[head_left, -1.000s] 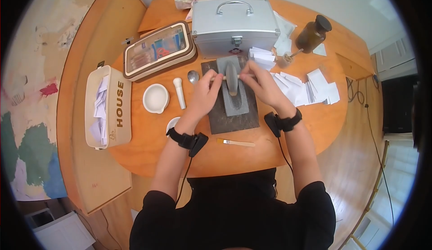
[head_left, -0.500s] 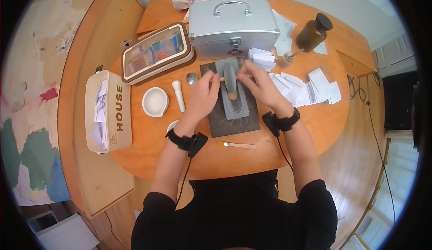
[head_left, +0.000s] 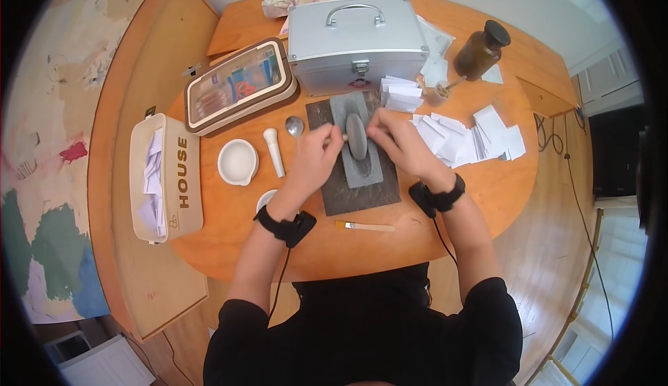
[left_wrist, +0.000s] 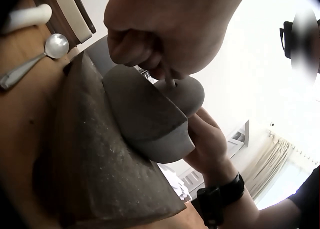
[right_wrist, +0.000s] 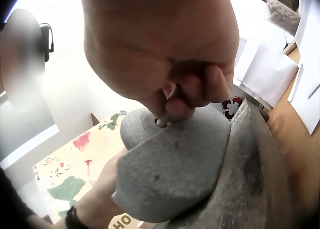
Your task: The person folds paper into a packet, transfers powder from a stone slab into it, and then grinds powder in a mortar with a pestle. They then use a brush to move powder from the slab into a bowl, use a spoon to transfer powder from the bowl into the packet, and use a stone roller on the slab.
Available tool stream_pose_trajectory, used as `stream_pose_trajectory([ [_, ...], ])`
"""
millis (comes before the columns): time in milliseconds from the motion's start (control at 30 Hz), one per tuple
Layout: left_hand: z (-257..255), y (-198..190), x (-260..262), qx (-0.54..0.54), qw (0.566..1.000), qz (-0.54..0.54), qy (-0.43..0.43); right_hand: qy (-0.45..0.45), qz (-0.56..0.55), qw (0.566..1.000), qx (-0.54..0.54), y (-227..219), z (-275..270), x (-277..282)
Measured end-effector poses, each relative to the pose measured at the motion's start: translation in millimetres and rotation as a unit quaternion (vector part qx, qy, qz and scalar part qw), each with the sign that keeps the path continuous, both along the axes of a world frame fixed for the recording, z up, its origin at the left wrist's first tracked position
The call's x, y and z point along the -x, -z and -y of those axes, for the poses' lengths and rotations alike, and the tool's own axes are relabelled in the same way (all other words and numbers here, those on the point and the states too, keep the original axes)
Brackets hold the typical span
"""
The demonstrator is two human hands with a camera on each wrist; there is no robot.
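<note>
The left hand point(head_left: 316, 158) and right hand point(head_left: 405, 148) are closed, fingers curled round opposite ends of a pale thin rod point(left_wrist: 169, 78) that runs through a grey disc-shaped wheel point(head_left: 356, 137). The wheel stands on edge in the hollow of a long grey stone-like trough point(head_left: 363, 174), which sits on a dark rectangular slab point(head_left: 341, 199) on the orange-brown wooden worktop point(head_left: 313, 261).

Near the left hand are a round metal spoon point(head_left: 294, 126), a white pestle point(head_left: 274, 153) and a white spouted mortar point(head_left: 238, 162); I cannot tell whether the mortar holds anything. A small white dish point(head_left: 265, 199) is partly hidden by the left arm. A flat brush point(head_left: 365, 227) with a wooden handle lies just below the slab.

Farther left, a cream basket point(head_left: 184, 202) marked HOUSE holds white papers point(head_left: 152, 184). Behind, a brown-and-cream case point(head_left: 202, 124) shows red and blue items through its clear lid, beside a closed silver metal box point(head_left: 358, 35). To the right are folded white sheets point(head_left: 452, 138), a small jar point(head_left: 440, 94) with a stick in it, and a dark-stoppered brown bottle point(head_left: 477, 54).
</note>
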State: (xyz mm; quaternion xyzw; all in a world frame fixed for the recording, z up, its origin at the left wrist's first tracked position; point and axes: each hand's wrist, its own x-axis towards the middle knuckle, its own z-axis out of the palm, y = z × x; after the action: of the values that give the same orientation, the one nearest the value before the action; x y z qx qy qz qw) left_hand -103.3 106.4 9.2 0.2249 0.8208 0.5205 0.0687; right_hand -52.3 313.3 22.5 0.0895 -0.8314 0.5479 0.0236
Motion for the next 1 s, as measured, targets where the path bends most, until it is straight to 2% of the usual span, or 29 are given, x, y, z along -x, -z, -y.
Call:
stream_pose_trajectory([
  [67, -6, 3, 19, 0.004, 1.0, -0.013, -0.025, 0.035, -0.051, 0.997, 0.04, 12, 3, 19],
  [167, -5, 2, 20, 0.011, 1.0, -0.01, -0.023, 0.024, -0.049, 0.998, 0.023, 14, 1, 20],
  [267, 6, 2, -9, 0.012, 1.0, 0.003, -0.001, -0.027, 0.032, 0.998, 0.042, -2, -1, -7],
  [333, 10, 3, -30, -0.001, 1.0, 0.005, 0.007, -0.031, 0.055, 0.997, 0.043, -10, 1, -26],
  [433, 7, -1, -28, 0.003, 1.0, 0.01, 0.0, -0.02, 0.047, 0.998, 0.034, -8, 2, -26],
  [500, 0, 8, -7, -0.011, 1.0, 0.003, -0.01, -0.006, 0.03, 0.999, 0.028, 4, -1, -6],
  [533, -4, 11, 6, -0.019, 1.0, -0.003, -0.016, 0.014, -0.018, 0.999, 0.026, 13, 0, 7],
  [633, -11, 12, 27, -0.017, 0.999, -0.018, -0.038, 0.034, -0.04, 0.998, 0.026, 15, 1, 27],
  [767, 0, 17, -1, -0.014, 1.0, 0.01, -0.018, 0.015, 0.014, 0.998, 0.06, 12, 1, 2],
  [867, 11, 5, -35, 0.002, 1.0, 0.026, 0.001, 0.028, 0.071, 0.993, 0.087, 8, 6, -33],
  [933, 11, -5, -39, -0.002, 1.0, 0.025, 0.003, 0.03, 0.046, 0.996, 0.066, 8, 6, -31],
  [1000, 7, 5, -24, 0.001, 1.0, 0.022, -0.009, 0.05, 0.028, 0.997, 0.042, 10, 6, -26],
])
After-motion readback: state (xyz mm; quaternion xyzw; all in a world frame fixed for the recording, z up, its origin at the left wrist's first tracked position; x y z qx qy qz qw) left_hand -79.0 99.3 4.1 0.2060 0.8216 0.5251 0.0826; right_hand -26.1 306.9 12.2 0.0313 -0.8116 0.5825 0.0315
